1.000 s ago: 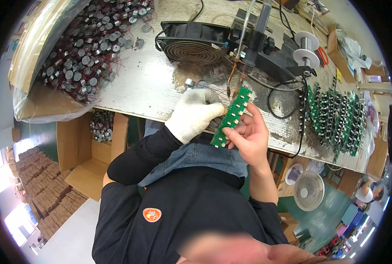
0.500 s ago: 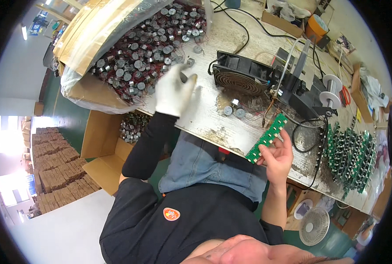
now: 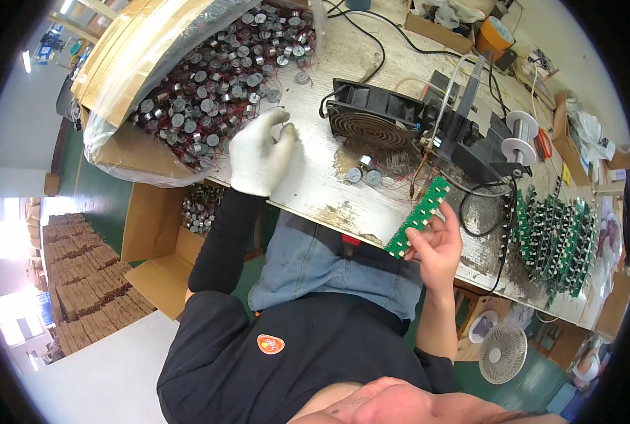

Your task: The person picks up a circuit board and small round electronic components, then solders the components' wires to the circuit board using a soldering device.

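Note:
My left hand [image 3: 257, 157], in a white glove, is at the front edge of the pile of small round motors [image 3: 219, 92]. Its fingers are curled and the thumb is bent toward them. A small dark bit shows at the fingertips, too little to name. My bare right hand [image 3: 436, 244] pinches a long green circuit board [image 3: 419, 218] between thumb and fingers. The board, with small pale parts along it, is tilted over the table's front edge. Left of it, several loose silver motors [image 3: 363, 172] with thin wires lie on the table [image 3: 308, 180].
A black fan [image 3: 371, 120] stands behind the loose motors. Right of it are a soldering stand [image 3: 463, 134] and a wire spool [image 3: 520, 138]. Many finished-looking green boards [image 3: 555, 240] lie at the right. An open carton [image 3: 161, 230] with motors sits below the table.
The whole view has shifted slightly. My left hand has drawn back a little toward me from the motor pile. My right hand still holds the board in nearly the same place.

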The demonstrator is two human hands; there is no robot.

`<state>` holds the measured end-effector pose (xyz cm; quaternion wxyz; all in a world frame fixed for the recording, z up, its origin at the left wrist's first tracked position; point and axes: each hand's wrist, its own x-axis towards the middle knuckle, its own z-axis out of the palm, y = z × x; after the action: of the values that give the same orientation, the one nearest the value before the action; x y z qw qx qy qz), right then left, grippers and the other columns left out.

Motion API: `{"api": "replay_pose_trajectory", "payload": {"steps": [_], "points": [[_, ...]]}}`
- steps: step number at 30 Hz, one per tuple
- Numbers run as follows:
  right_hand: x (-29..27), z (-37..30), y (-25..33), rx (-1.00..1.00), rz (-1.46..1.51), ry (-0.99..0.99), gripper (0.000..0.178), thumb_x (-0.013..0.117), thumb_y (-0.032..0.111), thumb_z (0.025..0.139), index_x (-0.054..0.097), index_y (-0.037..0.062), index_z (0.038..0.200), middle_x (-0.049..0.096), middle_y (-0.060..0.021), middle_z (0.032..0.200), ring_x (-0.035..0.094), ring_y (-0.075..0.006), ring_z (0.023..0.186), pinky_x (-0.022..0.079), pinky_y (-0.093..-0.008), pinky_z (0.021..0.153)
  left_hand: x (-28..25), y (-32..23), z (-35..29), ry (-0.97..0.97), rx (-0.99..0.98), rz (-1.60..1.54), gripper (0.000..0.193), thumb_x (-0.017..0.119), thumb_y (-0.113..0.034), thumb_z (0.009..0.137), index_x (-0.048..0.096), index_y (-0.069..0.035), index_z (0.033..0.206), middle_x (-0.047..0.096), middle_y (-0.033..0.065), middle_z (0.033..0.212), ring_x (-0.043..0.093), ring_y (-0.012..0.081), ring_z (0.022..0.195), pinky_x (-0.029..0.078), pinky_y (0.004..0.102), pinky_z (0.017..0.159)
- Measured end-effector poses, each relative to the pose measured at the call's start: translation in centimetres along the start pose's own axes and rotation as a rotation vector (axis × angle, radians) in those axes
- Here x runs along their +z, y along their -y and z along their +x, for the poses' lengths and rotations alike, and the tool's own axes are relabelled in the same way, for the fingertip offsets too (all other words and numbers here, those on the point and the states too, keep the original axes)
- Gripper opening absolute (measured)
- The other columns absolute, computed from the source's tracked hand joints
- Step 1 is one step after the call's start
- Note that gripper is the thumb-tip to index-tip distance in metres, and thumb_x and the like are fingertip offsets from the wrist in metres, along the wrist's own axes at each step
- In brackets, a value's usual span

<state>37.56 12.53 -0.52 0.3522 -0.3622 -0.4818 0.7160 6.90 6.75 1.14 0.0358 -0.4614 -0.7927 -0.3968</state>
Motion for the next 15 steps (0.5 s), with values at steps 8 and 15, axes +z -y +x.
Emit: {"api": "replay_pose_trajectory", "payload": {"steps": [8, 15], "points": [[0.0, 0.0, 0.2, 0.008, -0.024, -0.001, 0.067, 0.063, -0.009, 0.080, 0.028, -0.0030, 0.137, 0.060, -0.0165, 0.103, 0.061, -0.0121, 0.063, 0.049, -0.0207, 0.046, -0.7, -0.5, -1.3, 0.085, -0.493, -0.777, 0.019, 0.064, -0.005, 0.087, 0.050, 0.003, 0.097, 0.065, 0.0140, 0.087, 0.055, 0.0075, 0.058, 0.044, 0.0187, 0.050], [0.1, 0.1, 0.3, 0.027, -0.013, 0.004, 0.066, 0.063, -0.009, 0.080, 0.029, -0.0032, 0.137, 0.060, -0.0162, 0.102, 0.061, -0.0118, 0.064, 0.049, -0.0204, 0.046, -0.1, -1.4, -1.9, 0.030, -0.368, -0.976, 0.025, 0.067, -0.003, 0.084, 0.052, 0.007, 0.101, 0.066, 0.0142, 0.089, 0.067, 0.0180, 0.080, 0.054, 0.0272, 0.074]]}}
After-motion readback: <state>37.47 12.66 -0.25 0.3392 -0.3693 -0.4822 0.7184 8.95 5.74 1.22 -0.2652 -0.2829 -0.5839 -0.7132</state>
